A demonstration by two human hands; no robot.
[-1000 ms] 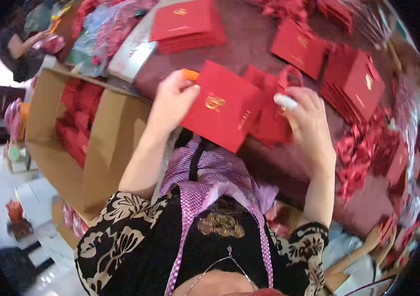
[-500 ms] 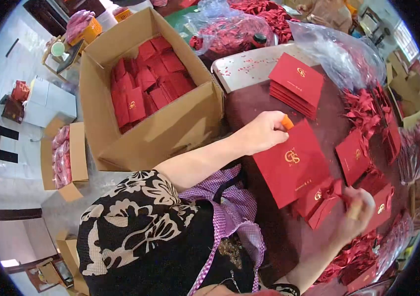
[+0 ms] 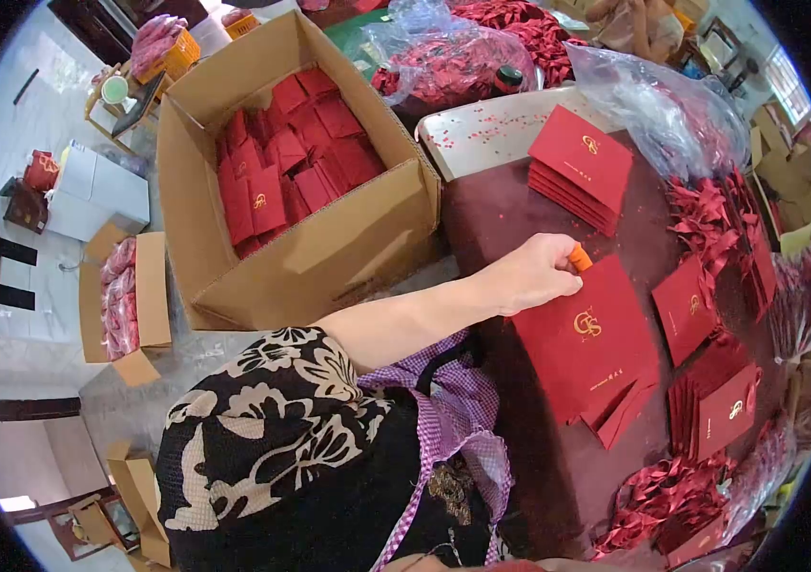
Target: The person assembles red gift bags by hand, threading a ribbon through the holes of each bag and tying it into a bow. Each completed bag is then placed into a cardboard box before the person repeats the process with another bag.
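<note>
My left hand (image 3: 544, 275) is closed on the top edge of a flat red paper gift bag (image 3: 591, 334) with a gold emblem. An orange finger cover (image 3: 580, 255) shows on one fingertip. Under the bag's near end, a folded red piece (image 3: 623, 412) sticks out, mostly hidden. My right hand is out of view. Further up the table lies a fanned stack of red bags (image 3: 580, 157). To the right are a single red bag (image 3: 685, 310) and an upright bunch of similar ones (image 3: 728, 410).
A large cardboard box (image 3: 329, 257) full of red bags stands left of the table (image 3: 482, 219). Heaps of red ribbon (image 3: 672, 500) lie near and far. Clear plastic (image 3: 658, 105) covers the far right. A white tray (image 3: 491, 133) holds red scraps.
My right hand has left the small ribboned bag and gone out of view. My left hand and the large bag have shifted slightly right and down in the picture, partly covering the folded piece.
</note>
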